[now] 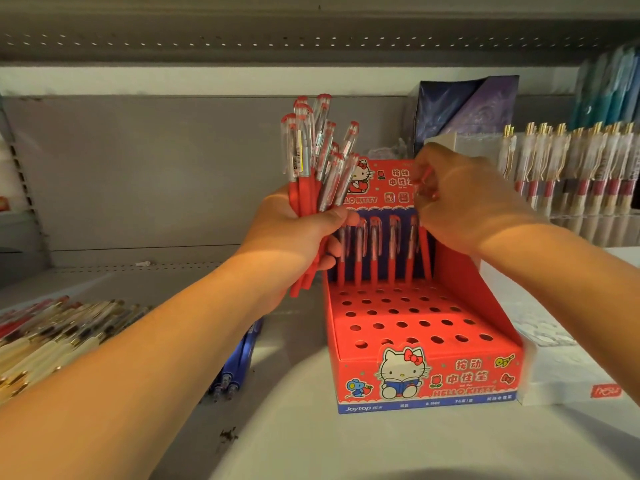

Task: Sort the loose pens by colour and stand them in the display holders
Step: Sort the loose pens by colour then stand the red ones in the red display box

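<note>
Head view: the left hand (294, 233) is above the shelf (346, 445), just left of the red display holder (415, 341). Its fingers are curled tightly around a bundle of red pens (311, 161), caps up.

The right hand (460, 202) is over the holder's back right corner. Its fingertips are together and pinch the top of one red pen (425, 251), which tilts, with its lower end at the right end of the back row. Five red pens (374, 251) stand in that row. All rows of holes in front of them are free.

Blue pens (239, 358) lie near the holder's left wall. A pile of mixed pens (52, 337) lies at the shelf's left edge. A white box (571, 368) touches the holder's right wall. The shelf's front edge has open room.
</note>
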`<state>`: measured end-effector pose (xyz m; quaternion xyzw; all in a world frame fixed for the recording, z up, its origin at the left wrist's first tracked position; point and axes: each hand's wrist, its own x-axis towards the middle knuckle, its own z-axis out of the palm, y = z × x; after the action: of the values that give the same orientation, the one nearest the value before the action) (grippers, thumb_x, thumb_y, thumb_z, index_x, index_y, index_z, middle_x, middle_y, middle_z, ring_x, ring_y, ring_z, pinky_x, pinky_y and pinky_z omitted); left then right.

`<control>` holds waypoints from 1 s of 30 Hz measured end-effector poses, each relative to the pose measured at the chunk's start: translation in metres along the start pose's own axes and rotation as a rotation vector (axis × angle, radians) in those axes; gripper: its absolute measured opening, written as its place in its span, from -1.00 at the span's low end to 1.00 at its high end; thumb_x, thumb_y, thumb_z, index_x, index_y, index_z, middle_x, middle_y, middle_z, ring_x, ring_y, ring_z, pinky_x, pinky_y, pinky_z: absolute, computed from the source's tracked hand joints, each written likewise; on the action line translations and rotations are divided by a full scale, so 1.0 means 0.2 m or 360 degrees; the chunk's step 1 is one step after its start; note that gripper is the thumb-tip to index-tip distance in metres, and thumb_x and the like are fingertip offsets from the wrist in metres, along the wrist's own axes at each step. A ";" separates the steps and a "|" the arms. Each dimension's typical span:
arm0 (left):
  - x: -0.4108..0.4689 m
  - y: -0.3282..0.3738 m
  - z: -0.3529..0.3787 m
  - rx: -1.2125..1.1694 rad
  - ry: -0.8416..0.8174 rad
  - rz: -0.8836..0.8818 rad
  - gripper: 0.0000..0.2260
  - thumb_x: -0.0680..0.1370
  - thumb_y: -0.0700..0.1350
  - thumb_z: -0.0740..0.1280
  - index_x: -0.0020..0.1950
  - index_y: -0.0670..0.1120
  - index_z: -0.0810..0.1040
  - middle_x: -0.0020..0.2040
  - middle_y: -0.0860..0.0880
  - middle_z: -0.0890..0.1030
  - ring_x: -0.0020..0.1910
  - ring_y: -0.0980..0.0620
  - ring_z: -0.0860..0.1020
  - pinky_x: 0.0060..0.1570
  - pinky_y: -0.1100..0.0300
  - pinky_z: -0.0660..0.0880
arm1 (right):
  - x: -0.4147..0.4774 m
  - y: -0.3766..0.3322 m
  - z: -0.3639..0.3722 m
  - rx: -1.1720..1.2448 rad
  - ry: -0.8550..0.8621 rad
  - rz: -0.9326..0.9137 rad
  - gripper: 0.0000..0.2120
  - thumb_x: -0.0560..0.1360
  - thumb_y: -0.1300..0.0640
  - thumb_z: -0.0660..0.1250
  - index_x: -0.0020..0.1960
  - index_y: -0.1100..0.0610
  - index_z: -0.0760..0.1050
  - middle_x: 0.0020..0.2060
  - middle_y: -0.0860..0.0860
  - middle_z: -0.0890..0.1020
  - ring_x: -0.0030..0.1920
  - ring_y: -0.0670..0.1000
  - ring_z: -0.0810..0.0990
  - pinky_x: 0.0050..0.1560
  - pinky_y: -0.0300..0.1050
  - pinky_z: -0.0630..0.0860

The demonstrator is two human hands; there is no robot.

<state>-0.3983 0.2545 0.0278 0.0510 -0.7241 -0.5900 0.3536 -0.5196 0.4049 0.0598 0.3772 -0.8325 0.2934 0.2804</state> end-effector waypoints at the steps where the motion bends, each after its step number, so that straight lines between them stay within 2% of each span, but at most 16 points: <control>1: 0.00 0.00 0.00 0.0012 -0.0006 0.0005 -0.92 0.59 -0.26 0.33 -0.01 -0.09 0.54 -0.18 0.03 0.73 -0.51 0.12 0.50 -0.48 0.25 0.50 | 0.00 0.00 0.00 0.0007 -0.0008 0.0008 -0.77 0.51 0.29 0.29 0.09 0.03 0.43 -0.03 0.09 0.56 -0.06 0.13 0.56 -0.01 0.01 0.56; 5: -0.01 0.00 0.00 0.0032 -0.0009 0.0005 -0.92 0.59 -0.25 0.33 -0.04 -0.08 0.55 -0.16 -0.03 0.73 -0.50 0.10 0.51 -0.46 0.22 0.50 | 0.00 0.00 0.00 0.0021 -0.0018 0.0037 -0.75 0.51 0.33 0.29 0.09 0.05 0.42 -0.04 0.08 0.56 -0.09 0.13 0.59 -0.05 0.04 0.60; 7: 0.00 0.00 0.00 0.0043 0.0008 -0.0005 -0.91 0.59 -0.24 0.34 -0.09 -0.08 0.56 -0.15 -0.07 0.73 -0.50 0.09 0.50 -0.45 0.20 0.50 | -0.01 -0.01 -0.01 0.0027 -0.0119 0.0073 -0.72 0.49 0.37 0.32 0.09 0.07 0.42 -0.06 0.07 0.56 -0.13 0.14 0.63 -0.10 0.10 0.64; 9: 0.00 0.00 -0.01 0.0035 0.0009 -0.0003 -0.94 0.58 -0.25 0.34 -0.05 -0.11 0.55 -0.17 -0.02 0.73 -0.50 0.11 0.51 -0.48 0.23 0.49 | -0.01 -0.01 -0.01 -0.0161 -0.0271 0.0109 -0.59 0.40 0.44 0.42 0.12 0.09 0.43 -0.10 0.05 0.53 -0.14 0.14 0.64 -0.15 0.04 0.64; 11: 0.00 0.00 0.00 0.0018 0.0000 -0.0012 -0.95 0.58 -0.25 0.34 -0.02 -0.11 0.54 -0.16 0.01 0.73 -0.50 0.11 0.52 -0.50 0.25 0.47 | 0.00 -0.02 -0.01 -0.0439 -0.0316 0.0112 -0.52 0.32 0.49 0.45 0.14 0.14 0.48 -0.08 0.09 0.52 -0.14 0.10 0.55 -0.17 -0.07 0.55; 14: 0.00 0.00 0.00 -0.0051 -0.0009 -0.0044 -0.95 0.58 -0.25 0.35 0.00 -0.12 0.55 -0.15 -0.01 0.73 -0.48 0.09 0.56 -0.50 0.24 0.49 | 0.02 -0.02 0.02 -0.0717 -0.0341 0.0017 -0.57 0.38 0.46 0.38 0.22 0.22 0.53 0.06 0.17 0.57 -0.02 0.13 0.55 -0.04 -0.10 0.48; 15: -0.01 0.00 0.00 -0.0058 -0.0007 -0.0051 -0.95 0.58 -0.24 0.36 0.00 -0.12 0.57 -0.15 -0.03 0.73 -0.47 0.08 0.56 -0.49 0.24 0.50 | 0.02 -0.02 0.02 -0.0755 -0.0356 -0.0004 -0.60 0.40 0.45 0.35 0.21 0.23 0.54 0.01 0.17 0.58 -0.01 0.14 0.56 -0.01 -0.09 0.49; 18: -0.01 0.00 -0.01 -0.0060 -0.0019 -0.0046 -0.95 0.58 -0.23 0.36 -0.02 -0.10 0.59 -0.14 -0.07 0.72 -0.46 0.07 0.57 -0.47 0.22 0.52 | 0.02 0.00 0.04 -0.0818 -0.0399 -0.0032 -0.77 0.47 0.40 0.28 0.10 0.24 0.52 -0.31 0.05 0.41 -0.27 0.04 0.45 -0.18 -0.10 0.44; 20: -0.01 0.00 -0.01 -0.0070 -0.0041 -0.0040 -0.94 0.58 -0.23 0.36 -0.02 -0.09 0.58 -0.12 -0.04 0.73 -0.46 0.07 0.57 -0.47 0.23 0.50 | 0.01 0.01 0.04 -0.0800 -0.0417 -0.0012 -0.82 0.51 0.34 0.26 0.09 0.20 0.50 -0.31 0.04 0.39 -0.30 0.01 0.42 -0.18 -0.10 0.44; 21: -0.01 0.00 -0.01 -0.0066 -0.0057 -0.0037 -0.94 0.58 -0.23 0.35 -0.02 -0.09 0.59 -0.11 -0.03 0.73 -0.45 0.07 0.57 -0.47 0.23 0.49 | 0.01 0.01 0.04 -0.0775 -0.0388 -0.0019 -0.82 0.52 0.31 0.26 0.11 0.19 0.50 -0.25 0.05 0.44 -0.23 0.04 0.47 -0.13 -0.09 0.48; 23: -0.01 0.00 -0.01 -0.0068 -0.0092 -0.0035 -0.95 0.58 -0.23 0.36 0.01 -0.11 0.59 -0.11 -0.02 0.73 -0.45 0.07 0.57 -0.48 0.24 0.48 | 0.01 0.00 0.04 -0.0519 -0.0244 -0.0019 -0.78 0.55 0.25 0.25 0.17 0.13 0.52 -0.03 0.08 0.56 -0.06 0.10 0.56 -0.01 -0.04 0.55; 24: -0.01 0.00 -0.01 -0.0074 -0.0110 -0.0037 -0.94 0.58 -0.22 0.36 0.03 -0.13 0.59 -0.14 -0.01 0.73 -0.46 0.07 0.57 -0.48 0.24 0.48 | 0.01 -0.02 0.04 -0.0197 -0.0175 0.0017 -0.77 0.56 0.22 0.25 0.19 0.09 0.53 0.03 0.05 0.59 -0.06 0.08 0.59 -0.05 -0.05 0.57; 25: -0.01 0.00 -0.01 -0.0075 -0.0126 -0.0042 -0.94 0.58 -0.22 0.36 0.03 -0.15 0.60 -0.17 -0.01 0.72 -0.47 0.07 0.57 -0.49 0.25 0.47 | 0.00 -0.05 0.04 0.0272 -0.0151 0.0085 -0.79 0.56 0.19 0.27 0.17 0.04 0.54 0.01 0.01 0.62 -0.16 0.04 0.63 -0.20 -0.08 0.58; 27: -0.01 0.00 -0.01 -0.0051 -0.0158 -0.0053 -0.95 0.58 -0.21 0.36 0.00 -0.14 0.62 -0.22 -0.06 0.72 -0.46 0.05 0.58 -0.48 0.24 0.49 | -0.03 -0.11 0.05 0.1196 -0.0220 0.0250 -0.85 0.54 0.15 0.37 0.10 0.04 0.55 -0.17 -0.05 0.68 -0.37 -0.03 0.65 -0.50 -0.16 0.51; 28: -0.01 0.00 -0.01 -0.0037 -0.0175 -0.0063 -0.95 0.58 -0.20 0.37 -0.01 -0.12 0.63 -0.20 -0.10 0.72 -0.45 0.04 0.59 -0.47 0.23 0.51 | -0.04 -0.13 0.06 0.1403 -0.0228 0.0265 -0.85 0.52 0.14 0.41 0.08 0.06 0.55 -0.23 -0.05 0.69 -0.39 -0.04 0.64 -0.54 -0.18 0.49; 30: -0.01 -0.01 0.00 -0.0048 -0.0220 -0.0092 -0.93 0.58 -0.20 0.37 0.04 -0.12 0.62 -0.17 -0.08 0.72 -0.41 0.03 0.61 -0.44 0.22 0.53 | -0.05 -0.14 0.08 0.1581 -0.0195 0.0282 -0.84 0.48 0.15 0.45 0.04 0.10 0.56 -0.28 -0.05 0.69 -0.34 -0.06 0.63 -0.52 -0.20 0.50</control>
<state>-0.3967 0.2551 0.0257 0.0257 -0.7360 -0.6129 0.2863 -0.4952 0.3830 0.0501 0.4095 -0.6361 0.6539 -0.0083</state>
